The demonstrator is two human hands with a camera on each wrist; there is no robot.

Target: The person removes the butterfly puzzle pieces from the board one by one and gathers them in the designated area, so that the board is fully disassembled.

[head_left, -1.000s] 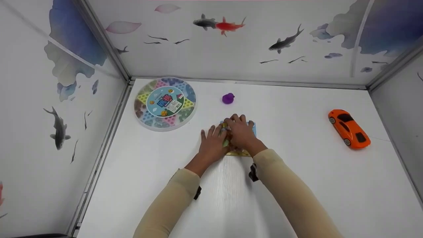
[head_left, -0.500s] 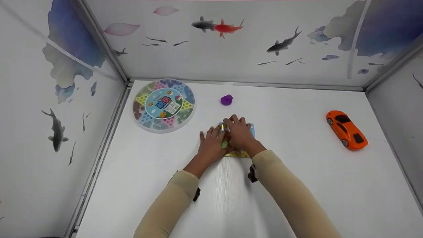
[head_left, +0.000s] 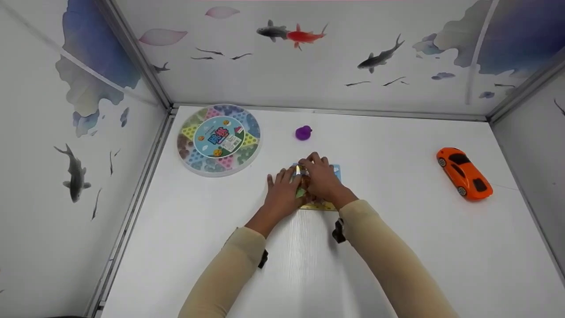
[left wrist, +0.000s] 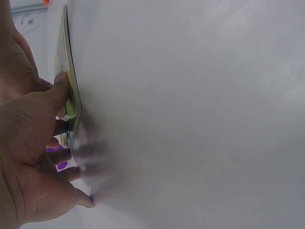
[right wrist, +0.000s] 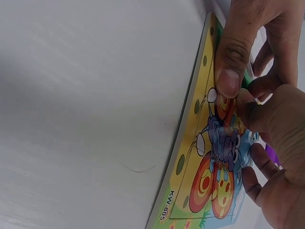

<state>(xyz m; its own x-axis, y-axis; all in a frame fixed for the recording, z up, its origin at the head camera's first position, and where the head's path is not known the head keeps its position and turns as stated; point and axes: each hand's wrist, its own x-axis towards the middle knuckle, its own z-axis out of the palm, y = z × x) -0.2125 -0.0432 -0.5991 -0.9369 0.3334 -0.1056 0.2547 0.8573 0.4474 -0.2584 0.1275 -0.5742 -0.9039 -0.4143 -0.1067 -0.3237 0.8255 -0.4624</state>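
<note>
Both hands lie on a flat picture puzzle board (right wrist: 209, 157) that rests on the white worktop (head_left: 397, 229). The left hand (head_left: 282, 192) lies on the board's left edge, its fingers fairly straight and spread, the thumb (left wrist: 59, 90) pressing against the board's rim; this grip is apart, pressing rather than clasping. The right hand (head_left: 322, 179) lies over the middle of the board, touching the left hand. Its fingers are bent, and thumb and fingertips (right wrist: 228, 81) come together on the printed butterfly picture, but whether they pinch a loose piece I cannot tell. The board peeks out from under the hands, a yellow border nearest the wrists and a pale blue corner beyond the right knuckles.

Just past the fingertips, apart from them, sits a small purple toy (head_left: 303, 132). Farther off to the left-hand side lies a round checkers game box (head_left: 219, 139). Well off to the right-hand side stands an orange toy car (head_left: 464, 173).
</note>
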